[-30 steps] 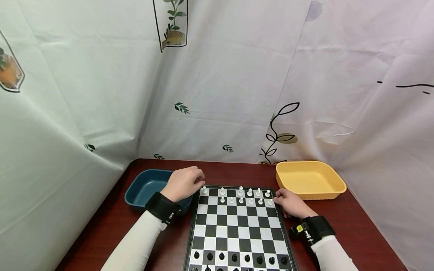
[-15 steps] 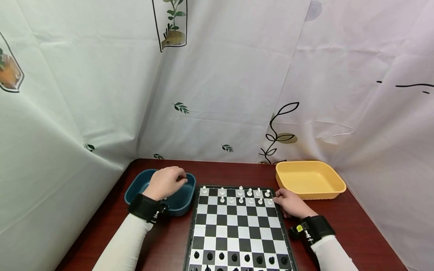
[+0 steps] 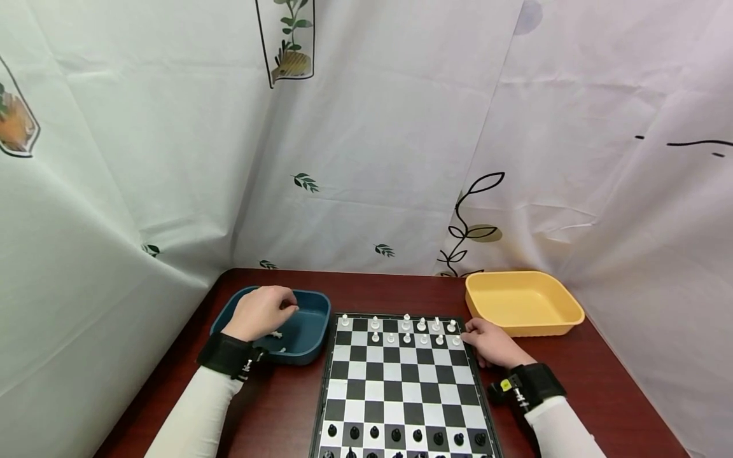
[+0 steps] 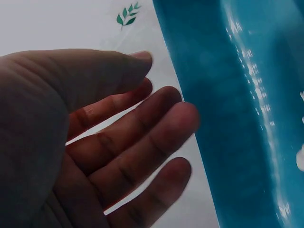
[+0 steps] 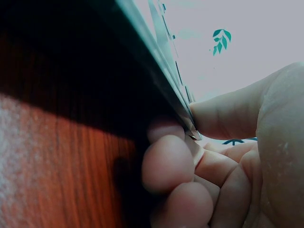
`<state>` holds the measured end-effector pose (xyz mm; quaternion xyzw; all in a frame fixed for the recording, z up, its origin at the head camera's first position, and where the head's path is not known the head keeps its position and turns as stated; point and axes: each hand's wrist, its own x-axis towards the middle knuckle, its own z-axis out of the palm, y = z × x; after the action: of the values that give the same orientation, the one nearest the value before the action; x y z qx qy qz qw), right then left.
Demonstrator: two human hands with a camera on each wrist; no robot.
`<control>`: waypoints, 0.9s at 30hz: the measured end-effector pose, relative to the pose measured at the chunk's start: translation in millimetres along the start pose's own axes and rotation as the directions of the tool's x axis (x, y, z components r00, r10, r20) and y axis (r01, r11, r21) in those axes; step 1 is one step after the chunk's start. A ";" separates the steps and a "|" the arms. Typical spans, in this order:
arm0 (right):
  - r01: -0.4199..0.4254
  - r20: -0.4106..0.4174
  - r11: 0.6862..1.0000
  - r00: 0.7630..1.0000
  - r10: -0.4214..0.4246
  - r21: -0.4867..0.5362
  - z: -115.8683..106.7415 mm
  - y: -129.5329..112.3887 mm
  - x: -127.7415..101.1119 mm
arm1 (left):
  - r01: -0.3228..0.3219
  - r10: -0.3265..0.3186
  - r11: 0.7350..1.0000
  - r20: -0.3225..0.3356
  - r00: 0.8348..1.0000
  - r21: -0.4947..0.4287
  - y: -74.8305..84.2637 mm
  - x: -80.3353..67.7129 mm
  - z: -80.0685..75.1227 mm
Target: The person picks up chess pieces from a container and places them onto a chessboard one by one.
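Observation:
Over the blue plastic tub (image 3: 314,331) in the head view is my left hand (image 3: 262,313). Its fingers are loosely bent, and the left wrist view shows nothing between thumb and fingertips (image 4: 183,118). Small white chess pieces (image 3: 277,334) lie inside the tub, partly hidden by the hand. My right hand (image 3: 494,345) grips the chessboard (image 3: 394,373) at its far right edge, thumb on top and fingers (image 5: 168,164) curled beneath. White pieces (image 3: 407,323) stand in two rows with gaps at the board's far end; black pieces (image 3: 396,436) line the near end.
A yellow plastic tub (image 3: 523,305) stands at the back right, beyond my right hand. The dark red wooden table (image 3: 395,289) ends at a white printed curtain (image 3: 366,159) behind and on both sides. The board's near edge runs out of view.
My left hand has moved left from the board's far left corner to over the blue tub, and white pieces in the tub have come into sight. The right hand stays at the board's edge.

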<state>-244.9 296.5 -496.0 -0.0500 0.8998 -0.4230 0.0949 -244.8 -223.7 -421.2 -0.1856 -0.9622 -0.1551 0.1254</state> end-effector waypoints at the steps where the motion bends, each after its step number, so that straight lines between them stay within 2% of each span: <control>1: -0.001 0.000 1.000 1.000 0.001 0.000 -0.2 0.1 0.1 | 0.007 -0.007 1.000 0.007 1.000 0.000 -1.9 -1.1 -0.3; 11: 0.007 -0.003 1.000 1.000 -0.007 0.004 0.3 1.0 0.9 | 0.082 -0.085 0.996 0.092 0.992 0.040 -19.4 -8.3 3.0; 17: 0.007 -0.005 1.000 1.000 -0.007 0.005 0.3 0.9 0.5 | 0.110 -0.116 0.993 0.187 0.976 0.039 -21.7 -8.9 5.5; 27: -0.014 -0.006 1.000 1.000 0.014 0.003 0.9 1.2 0.7 | 0.171 -0.181 0.983 0.286 0.941 0.058 -20.2 -11.2 11.0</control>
<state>-245.4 296.4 -497.6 -0.0424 0.8998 -0.4237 0.0952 -244.7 -241.3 -439.8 -0.1176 -0.9852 -0.1213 -0.0284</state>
